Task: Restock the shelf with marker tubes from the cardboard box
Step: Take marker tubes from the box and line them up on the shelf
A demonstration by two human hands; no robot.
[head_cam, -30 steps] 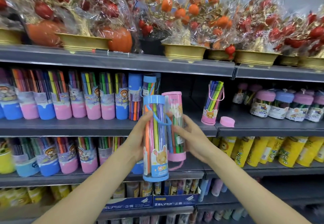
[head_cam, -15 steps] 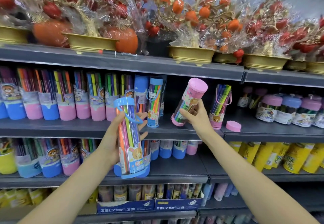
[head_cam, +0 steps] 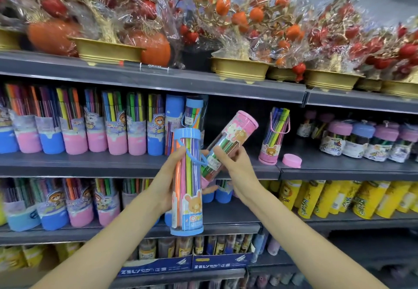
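1. Brought back toward the body since half a second before: pink-capped tube point(head_cam: 228, 146), tilted, cap up and to the right, no longer reaching into the shelf gap.
2. Pinched low on that tube by the right hand point(head_cam: 235, 166), fingers curled round it.
3. Held upright just beside it in the left hand point(head_cam: 168, 182): blue-capped tube point(head_cam: 187, 182), fingers wrapped round its middle.
4. Neither tube yet set on the middle shelf point(head_cam: 135, 164); gap beside the standing blue tube point(head_cam: 194, 116) likely the target.
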